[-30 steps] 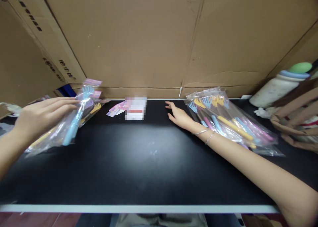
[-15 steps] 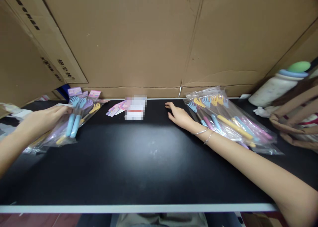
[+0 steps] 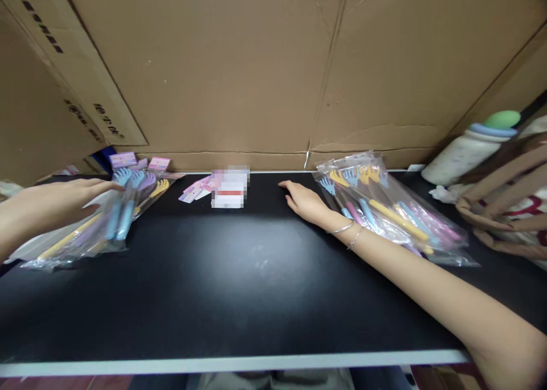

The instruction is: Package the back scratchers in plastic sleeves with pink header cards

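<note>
On the left, my left hand (image 3: 70,202) is over a pile of back scratchers (image 3: 122,213) in clear plastic bags, with its fingers stretched out and thumb apart. Nothing shows in its grasp. These back scratchers have blue, purple and yellow claw heads, and some bags carry pink-purple header cards (image 3: 123,159). My right hand (image 3: 305,202) lies on the black table with its fingers loosely bent and thumb apart, holding nothing. Just right of it, and partly behind my forearm, lie more back scratchers (image 3: 397,213) in clear bags.
Pink and purple cards (image 3: 196,189) lie by a pixelated white item (image 3: 231,188) at the table's back edge. Cardboard walls (image 3: 239,65) enclose the back and sides. A white bottle (image 3: 465,154) with a green top and a brown-handled bag (image 3: 491,208) stand at the right.
My left hand has straightened its fingers over the bagged back scratchers, and the white material by its fingertips no longer shows there. The right hand stays put. The view has shifted slightly.
</note>
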`<state>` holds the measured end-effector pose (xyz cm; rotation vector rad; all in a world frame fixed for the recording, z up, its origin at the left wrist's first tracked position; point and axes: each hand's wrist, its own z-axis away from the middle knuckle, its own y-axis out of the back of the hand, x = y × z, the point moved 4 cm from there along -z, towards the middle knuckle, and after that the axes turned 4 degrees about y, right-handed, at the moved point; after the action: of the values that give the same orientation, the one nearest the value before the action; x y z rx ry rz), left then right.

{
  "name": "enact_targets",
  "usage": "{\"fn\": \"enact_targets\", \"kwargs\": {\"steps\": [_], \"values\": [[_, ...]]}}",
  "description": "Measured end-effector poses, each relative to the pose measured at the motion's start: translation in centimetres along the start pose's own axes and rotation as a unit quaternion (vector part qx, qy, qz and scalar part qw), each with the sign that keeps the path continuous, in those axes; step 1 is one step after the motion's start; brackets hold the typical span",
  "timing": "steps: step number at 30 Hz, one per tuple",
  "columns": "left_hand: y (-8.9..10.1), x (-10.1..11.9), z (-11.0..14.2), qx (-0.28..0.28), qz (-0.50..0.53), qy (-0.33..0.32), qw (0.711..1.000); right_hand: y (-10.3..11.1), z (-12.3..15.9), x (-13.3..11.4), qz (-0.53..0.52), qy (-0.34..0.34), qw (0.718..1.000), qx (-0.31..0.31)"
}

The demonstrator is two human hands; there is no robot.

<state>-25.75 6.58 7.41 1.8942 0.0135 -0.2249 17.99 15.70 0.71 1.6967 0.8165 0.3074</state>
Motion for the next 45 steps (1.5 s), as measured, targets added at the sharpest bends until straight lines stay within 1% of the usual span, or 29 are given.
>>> {"fn": "enact_targets", "kwargs": {"steps": [1, 2, 3, 5, 7, 9, 11, 14, 16, 17, 19, 22, 24, 27, 30, 36, 39, 42, 44, 45], "values": [[0.3, 1.4, -0.3, -0.032, -0.056, 0.012, 0.998, 0.0, 0.0, 0.0, 0.001, 0.000, 1.000, 0.001], [0.7, 3.0, -0.8, -0.050, -0.090, 0.018, 0.995, 0.0, 0.0, 0.0, 0.001, 0.001, 1.000, 0.002], [1.0, 4.9, -1.3, -0.060, -0.102, 0.017, 0.993, 0.1, 0.0, -0.1, 0.001, 0.003, 1.000, 0.003], [1.3, 9.2, -2.6, -0.028, -0.094, -0.027, 0.995, 0.0, 0.1, 0.0, 0.000, 0.007, 1.000, 0.004], [1.1, 14.0, -4.0, 0.021, -0.077, -0.109, 0.991, 0.0, 0.1, 0.0, -0.001, 0.009, 1.000, 0.003], [0.4, 18.6, -5.1, 0.067, -0.038, -0.191, 0.979, 0.0, 0.2, 0.1, -0.004, 0.010, 1.000, 0.003], [-0.7, 22.8, -5.9, 0.083, -0.001, -0.255, 0.963, -0.1, 0.2, 0.2, -0.004, 0.011, 1.000, 0.005], [-1.9, 27.9, -6.1, 0.114, 0.030, -0.307, 0.945, -0.2, 0.0, 0.2, 0.003, 0.014, 1.000, 0.006], [-2.6, 30.0, -5.8, 0.128, 0.045, -0.333, 0.933, -0.3, 0.0, 0.2, 0.008, 0.018, 1.000, 0.008], [-2.8, 30.6, -5.6, 0.130, 0.055, -0.340, 0.930, -0.3, -0.1, 0.2, 0.010, 0.020, 1.000, 0.009], [-3.1, 30.7, -5.4, 0.128, 0.100, -0.327, 0.931, -0.4, -0.1, 0.3, 0.014, 0.025, 1.000, 0.012], [-3.3, 29.5, -5.7, 0.106, 0.196, -0.264, 0.938, -0.4, 0.0, 0.3, 0.021, 0.035, 0.999, 0.013], [-3.5, 29.0, -5.9, 0.085, 0.234, -0.236, 0.939, -0.4, 0.0, 0.3, 0.025, 0.041, 0.999, 0.013], [-3.7, 28.9, -6.0, 0.068, 0.243, -0.232, 0.939, -0.5, -0.1, 0.3, 0.035, 0.051, 0.998, 0.012], [-3.7, 29.0, -6.0, 0.071, 0.240, -0.234, 0.940, -0.5, -0.1, 0.2, 0.064, 0.056, 0.996, 0.003], [-3.6, 28.9, -6.0, 0.071, 0.237, -0.231, 0.941, -0.2, -0.1, -0.9, 0.173, 0.069, 0.982, -0.043], [-3.6, 28.9, -6.0, 0.071, 0.238, -0.234, 0.940, 0.8, 0.2, -2.0, 0.218, 0.082, 0.969, -0.077], [-3.7, 28.8, -6.0, 0.072, 0.240, -0.238, 0.939, 2.7, 0.4, -2.8, 0.225, 0.087, 0.962, -0.127], [-3.7, 28.8, -6.0, 0.071, 0.242, -0.238, 0.938, 4.4, 0.4, -2.5, 0.224, 0.055, 0.958, -0.171], [-3.7, 28.8, -6.0, 0.069, 0.244, -0.238, 0.938, 5.4, 0.3, -2.1, 0.221, 0.022, 0.957, -0.189]]}}
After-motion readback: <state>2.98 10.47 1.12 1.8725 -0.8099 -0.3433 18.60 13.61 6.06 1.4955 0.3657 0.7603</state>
